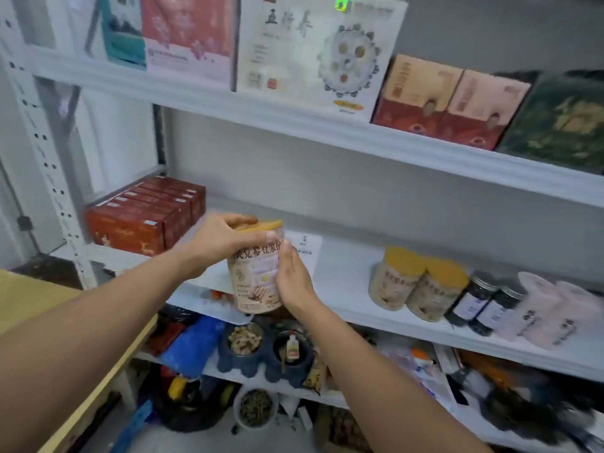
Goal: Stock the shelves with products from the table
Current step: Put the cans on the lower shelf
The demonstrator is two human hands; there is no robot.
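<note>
I hold a beige can with a yellow lid [256,276] upright in front of the middle shelf [346,273], just before its front edge. My left hand [222,240] grips the can's top and lid from the left. My right hand [294,279] lies against the can's right side with fingers fairly straight. Two matching yellow-lidded cans [415,282] stand on the same shelf to the right.
Red boxes [143,217] fill the shelf's left end; a white paper [304,246] lies behind the can. Dark jars [483,302] and pink canisters [549,308] stand at right. Gift boxes [307,50] line the upper shelf. The wooden table [26,299] is at left; clutter fills the lower shelf [261,348].
</note>
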